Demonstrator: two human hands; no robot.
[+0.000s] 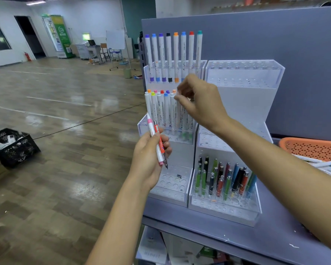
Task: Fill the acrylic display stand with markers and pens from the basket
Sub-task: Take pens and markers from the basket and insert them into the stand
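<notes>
While left hand [147, 155] grips two pens [158, 144] tip-down — near upright, right hand [199, 100] pinches upright marker [178, 116].

Orange perforated basket [310, 148], black lattice crate [15, 150], white markers [168, 52] with multicoloured caps [176, 33].

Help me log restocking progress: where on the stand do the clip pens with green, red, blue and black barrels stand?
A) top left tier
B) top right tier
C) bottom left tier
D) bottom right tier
D: the coloured clip pens stand upright in the holes of the bottom right tier of the acrylic display stand; the top left tier holds white markers.
</notes>
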